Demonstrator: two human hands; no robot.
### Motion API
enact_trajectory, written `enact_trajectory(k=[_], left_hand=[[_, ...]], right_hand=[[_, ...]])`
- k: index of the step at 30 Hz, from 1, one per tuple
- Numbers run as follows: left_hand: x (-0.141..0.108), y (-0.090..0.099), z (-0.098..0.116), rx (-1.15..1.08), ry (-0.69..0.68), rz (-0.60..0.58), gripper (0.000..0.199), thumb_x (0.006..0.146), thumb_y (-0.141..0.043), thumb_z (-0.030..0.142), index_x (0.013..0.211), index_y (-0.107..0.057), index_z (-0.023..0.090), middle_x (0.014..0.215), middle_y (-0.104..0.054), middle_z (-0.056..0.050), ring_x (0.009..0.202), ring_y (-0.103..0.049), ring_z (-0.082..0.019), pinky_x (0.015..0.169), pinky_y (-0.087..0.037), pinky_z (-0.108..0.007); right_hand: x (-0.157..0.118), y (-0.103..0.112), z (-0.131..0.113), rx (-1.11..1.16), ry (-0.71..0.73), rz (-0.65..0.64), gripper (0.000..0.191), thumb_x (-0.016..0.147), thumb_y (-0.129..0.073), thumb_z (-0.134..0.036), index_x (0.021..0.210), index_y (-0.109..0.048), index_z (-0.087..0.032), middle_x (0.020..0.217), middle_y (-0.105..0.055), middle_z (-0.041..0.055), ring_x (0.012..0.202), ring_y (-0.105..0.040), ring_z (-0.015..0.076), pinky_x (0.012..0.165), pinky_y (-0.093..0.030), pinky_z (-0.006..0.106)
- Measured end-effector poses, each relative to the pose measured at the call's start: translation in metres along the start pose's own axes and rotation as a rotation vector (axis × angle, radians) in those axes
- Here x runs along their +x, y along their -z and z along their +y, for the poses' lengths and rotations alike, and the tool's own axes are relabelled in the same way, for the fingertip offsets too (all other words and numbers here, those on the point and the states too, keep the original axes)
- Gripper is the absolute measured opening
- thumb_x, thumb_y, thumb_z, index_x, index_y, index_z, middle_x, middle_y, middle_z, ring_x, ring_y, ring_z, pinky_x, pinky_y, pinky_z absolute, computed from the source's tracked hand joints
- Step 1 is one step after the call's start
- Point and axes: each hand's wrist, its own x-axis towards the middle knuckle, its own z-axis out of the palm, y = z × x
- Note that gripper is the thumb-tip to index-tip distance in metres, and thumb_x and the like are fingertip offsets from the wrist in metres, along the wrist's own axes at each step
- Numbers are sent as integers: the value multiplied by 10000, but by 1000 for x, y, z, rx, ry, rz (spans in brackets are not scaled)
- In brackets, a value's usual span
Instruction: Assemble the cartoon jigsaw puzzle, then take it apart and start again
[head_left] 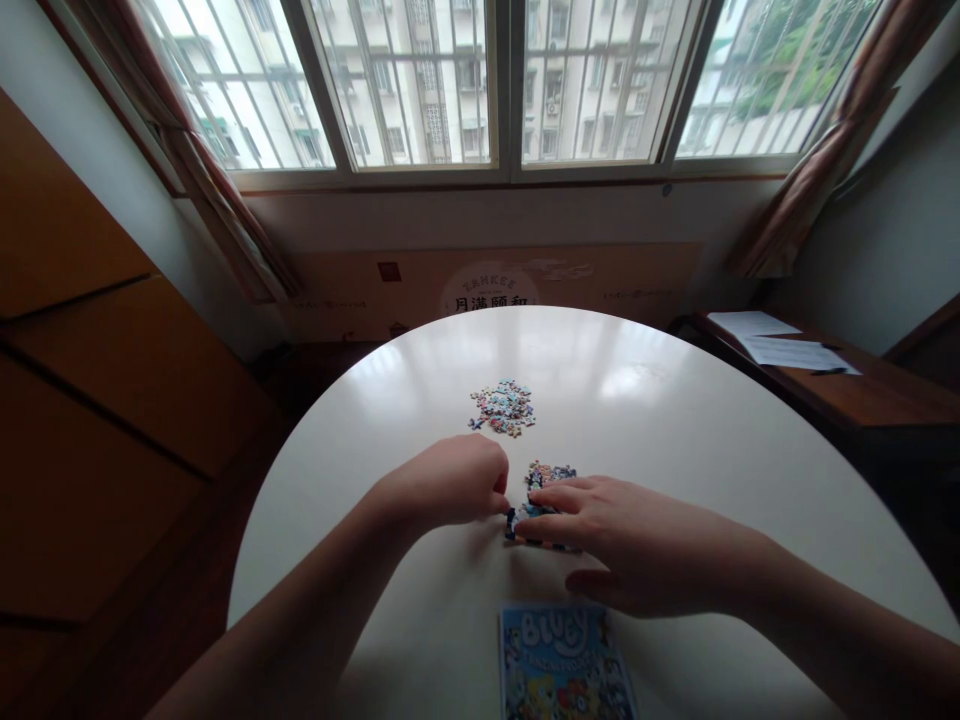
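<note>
A partly joined jigsaw puzzle (pixel 551 475) lies on the white round table (pixel 337 430), its right part hidden beneath my right hand (pixel 637 545). That hand is spread flat, with its fingers resting over the pieces. At the puzzle's lower left corner, my left hand (pixel 454 480) is closed, thumb and finger pinched at the edge; what they hold, if anything, is too small to make out. Farther back sits a loose pile of small puzzle pieces (pixel 504 407). Nearest to me is a blue picture sheet or box lid (pixel 566 660) marked BLUEY.
Beyond the table's far edge are a large printed cardboard panel (pixel 585 290) and a barred window. A brown side desk (pixel 885 385) at the right holds papers (pixel 795 353) and a pen. Orange cabinets (pixel 97 450) stand at the left.
</note>
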Motion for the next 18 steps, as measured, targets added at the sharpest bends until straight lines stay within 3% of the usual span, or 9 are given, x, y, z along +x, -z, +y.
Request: enact_trajectory(k=[9, 18], left_hand=[[6, -9, 2, -43, -19, -21, 139, 696, -629, 239, 745, -753, 197, 697, -703, -40, 596, -547, -149, 543, -347, -277], [7, -1, 1, -130, -12, -113, 173, 704, -637, 234, 803, -772, 195, 737, -723, -33, 616, -571, -147, 544, -380, -265]], right_hand=[[1, -5, -1, -61, 3, 16, 447, 903, -663, -349, 1348, -616, -335, 1265, -578, 88, 1141, -543, 246, 983, -452, 391], [2, -4, -2, -51, 1, 20, 427, 890, -679, -344, 1314, -641, -318, 1265, -579, 85, 1157, -536, 248, 1004, -445, 395]])
